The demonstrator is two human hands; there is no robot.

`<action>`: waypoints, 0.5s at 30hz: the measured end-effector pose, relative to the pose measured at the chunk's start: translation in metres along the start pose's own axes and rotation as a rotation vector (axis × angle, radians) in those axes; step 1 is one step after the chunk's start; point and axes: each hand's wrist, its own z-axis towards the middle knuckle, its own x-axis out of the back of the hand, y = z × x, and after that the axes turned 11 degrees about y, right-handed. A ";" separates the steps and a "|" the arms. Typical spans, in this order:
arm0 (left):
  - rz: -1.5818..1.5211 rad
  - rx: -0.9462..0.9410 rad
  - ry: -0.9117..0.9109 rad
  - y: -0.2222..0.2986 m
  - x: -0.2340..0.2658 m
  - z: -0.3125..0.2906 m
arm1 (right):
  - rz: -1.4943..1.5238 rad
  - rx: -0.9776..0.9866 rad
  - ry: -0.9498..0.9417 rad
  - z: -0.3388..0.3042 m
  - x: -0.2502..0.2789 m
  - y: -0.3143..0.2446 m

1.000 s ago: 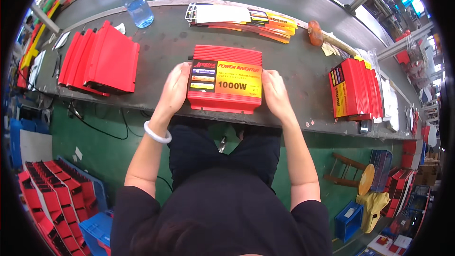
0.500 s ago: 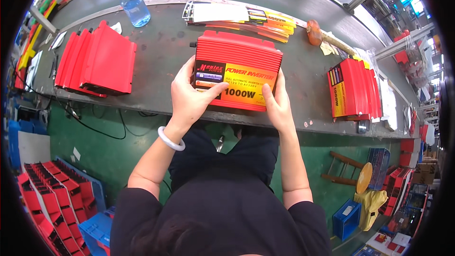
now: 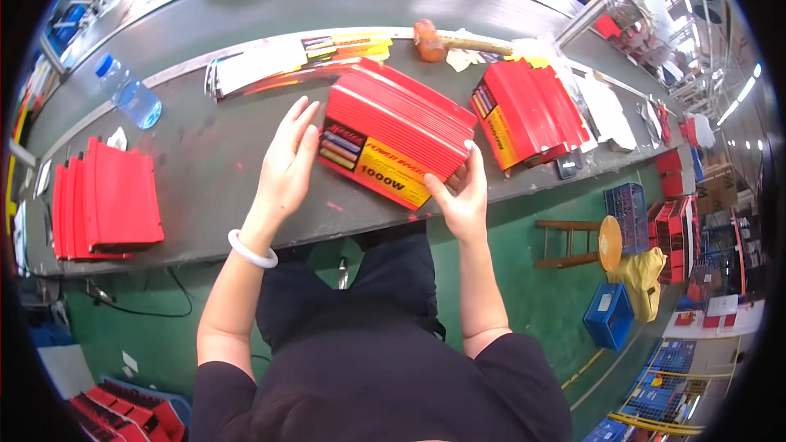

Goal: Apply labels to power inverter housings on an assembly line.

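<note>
A red, finned power inverter [image 3: 393, 127] with a yellow-and-black label is tilted over the middle of the bench. My right hand [image 3: 463, 200] grips its right end, thumb on the label side and fingers around the end. Beside its left end is my left hand [image 3: 286, 160], fingers stretched out and seemingly apart from the casing; a pale bangle [image 3: 252, 249] circles that wrist. Just right of the held inverter stands a row of similar labelled red inverters [image 3: 532, 110]. At the left of the bench, several red casings [image 3: 123, 200] stand side by side with no labels showing.
Label sheets [image 3: 270, 65] lie along the bench's back edge, near a mallet [image 3: 430, 41] with a wooden handle. A water bottle [image 3: 131, 94] stands at the back left. Below right are a wooden stool [image 3: 608, 243] and a blue crate [image 3: 608, 315]. Cables hang below left.
The inverter has turned clockwise and come closer to the right-hand row. My left hand has let go of its left side; my right hand keeps hold. The view has swung right.
</note>
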 end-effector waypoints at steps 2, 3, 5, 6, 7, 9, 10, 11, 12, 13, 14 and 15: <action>-0.029 0.015 -0.007 0.004 -0.011 -0.003 | -0.017 0.056 0.165 -0.001 0.015 0.012; -0.034 0.039 -0.022 0.005 -0.012 -0.004 | -0.027 0.090 0.225 0.003 0.024 0.020; -0.042 0.090 -0.015 0.003 -0.007 -0.010 | -0.098 0.141 0.370 0.009 0.027 0.032; 0.055 0.007 0.021 0.008 -0.002 -0.013 | -0.144 0.137 0.422 0.013 0.027 0.032; 0.162 -0.074 0.065 0.011 0.004 -0.015 | -0.110 0.161 0.440 0.019 0.032 0.040; 0.113 -0.158 0.149 0.014 0.014 -0.018 | -0.121 0.257 0.483 0.022 0.030 0.038; 0.144 -0.244 0.185 0.017 0.021 -0.019 | -0.190 0.340 0.515 0.026 0.041 0.047; 0.227 -0.320 0.221 0.025 0.032 -0.019 | -0.410 0.444 0.578 0.029 0.054 0.055; 0.246 -0.349 0.313 0.029 0.042 -0.025 | -0.447 0.492 0.567 0.030 0.055 0.056; 0.251 -0.385 0.394 0.031 0.052 -0.029 | -0.435 0.531 0.536 0.031 0.061 0.059; 0.408 -0.494 0.463 0.035 0.067 -0.031 | -0.431 0.526 0.539 0.033 0.068 0.067; 0.506 -0.544 0.599 0.036 0.082 -0.037 | -0.441 0.553 0.552 0.035 0.071 0.072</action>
